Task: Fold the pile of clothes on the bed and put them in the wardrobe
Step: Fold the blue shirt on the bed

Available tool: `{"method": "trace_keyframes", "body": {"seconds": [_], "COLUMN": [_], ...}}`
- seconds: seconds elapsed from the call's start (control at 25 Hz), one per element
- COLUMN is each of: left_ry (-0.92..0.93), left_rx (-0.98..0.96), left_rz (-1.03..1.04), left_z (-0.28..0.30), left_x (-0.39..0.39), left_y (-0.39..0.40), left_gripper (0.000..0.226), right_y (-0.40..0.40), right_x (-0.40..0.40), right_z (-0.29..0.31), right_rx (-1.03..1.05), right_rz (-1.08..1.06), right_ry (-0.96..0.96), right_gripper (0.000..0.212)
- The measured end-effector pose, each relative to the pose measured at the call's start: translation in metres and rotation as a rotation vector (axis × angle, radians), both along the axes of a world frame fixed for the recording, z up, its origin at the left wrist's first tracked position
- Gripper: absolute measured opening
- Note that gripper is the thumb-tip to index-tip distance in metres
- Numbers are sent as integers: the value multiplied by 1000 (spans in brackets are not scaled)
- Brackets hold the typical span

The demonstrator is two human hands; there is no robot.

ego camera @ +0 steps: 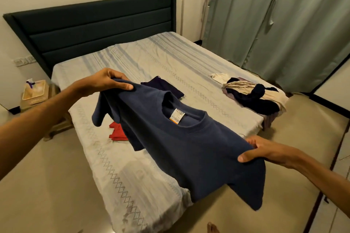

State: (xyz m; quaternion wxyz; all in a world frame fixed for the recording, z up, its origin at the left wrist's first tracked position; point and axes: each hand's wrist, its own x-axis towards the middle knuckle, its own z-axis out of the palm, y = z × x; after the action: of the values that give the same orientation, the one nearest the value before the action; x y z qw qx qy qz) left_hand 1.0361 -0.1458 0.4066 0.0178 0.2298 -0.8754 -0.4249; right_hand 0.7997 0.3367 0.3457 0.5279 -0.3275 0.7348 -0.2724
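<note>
Bed (151,58) below; left hand (106,81), right hand (265,149) pinch blue T-shirt (180,147); neck label (177,116) unreadable.

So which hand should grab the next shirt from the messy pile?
Probably the right hand. It holds the blue shirt on the side where the pile lies, at the bed's far right corner. The left hand grips the other shoulder, farther from the pile.

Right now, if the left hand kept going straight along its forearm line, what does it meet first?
Probably the dark folded garment lying on the bed just beyond the left hand, which holds the blue T-shirt by the shoulder. Depth is unclear; it might pass above it.
</note>
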Motion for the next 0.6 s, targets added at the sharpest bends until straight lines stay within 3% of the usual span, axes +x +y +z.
{"method": "trace_keyframes", "body": {"seconds": [0.2, 0.36, 0.48, 0.6], "left_ry": [138, 155, 168, 156], "left_rx": [-70, -143, -210, -236], "left_rz": [104, 101, 66, 43], "left_z": [26, 10, -59, -181], "left_x": [-25, -111, -224, -376], "left_y": [-38, -65, -90, -113], "left_gripper": [24, 22, 23, 25], "right_y": [-39, -68, -80, -92], "right_x": [-15, -79, -154, -269], "right_z": [-18, -63, -124, -211], "right_rx": [-144, -237, -192, -150], "right_rz": [-76, -164, -265, -436], "right_ry": [-64, -73, -155, -177], "right_gripper": [42, 35, 27, 23]}}
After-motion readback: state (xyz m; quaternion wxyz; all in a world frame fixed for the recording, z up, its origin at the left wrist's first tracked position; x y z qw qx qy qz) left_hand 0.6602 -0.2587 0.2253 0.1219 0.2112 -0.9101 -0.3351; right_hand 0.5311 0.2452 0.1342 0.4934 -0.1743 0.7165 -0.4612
